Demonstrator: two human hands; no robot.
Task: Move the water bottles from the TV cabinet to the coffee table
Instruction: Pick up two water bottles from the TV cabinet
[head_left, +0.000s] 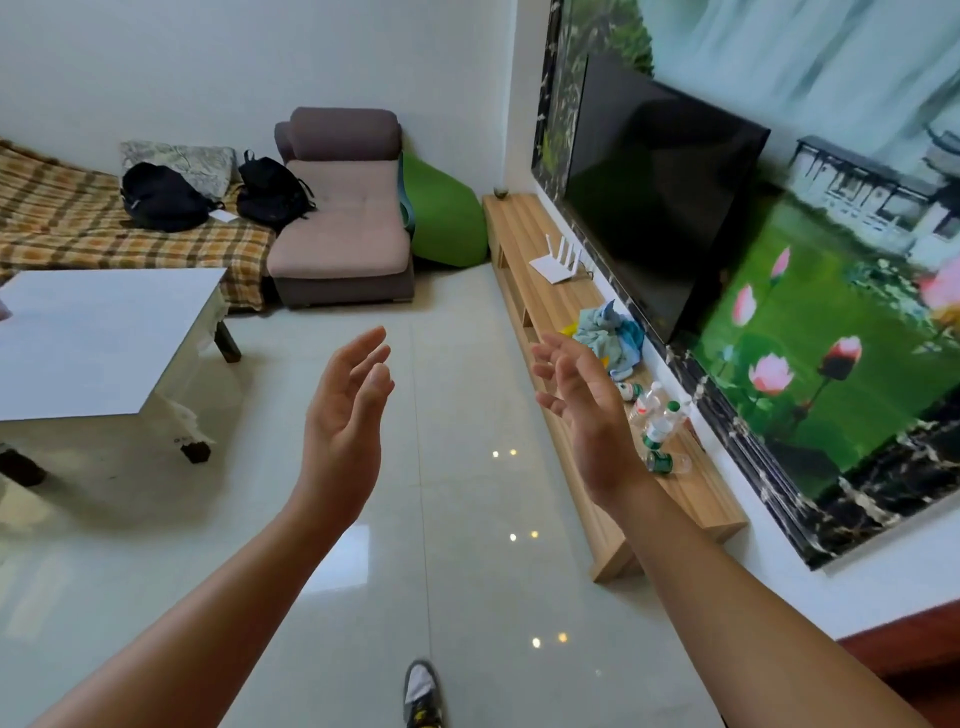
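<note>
Several clear water bottles (658, 427) with green labels stand and lie on the long wooden TV cabinet (696, 493) on the right, under the wall TV. My right hand (582, 410) is raised in front of the cabinet, just left of the bottles, fingers spread and holding nothing. My left hand (345, 415) hovers over the floor in the middle, palm turned inward, fingers apart and empty. The white-topped coffee table (93, 338) stands at the left.
A crumpled blue cloth (613, 332) and a white router (558, 262) lie on the cabinet. Further back are a pink sofa seat (343, 228), a green beanbag (444, 218) and a plaid-covered couch (67, 228) with two black backpacks. Glossy tiled floor lies between table and cabinet.
</note>
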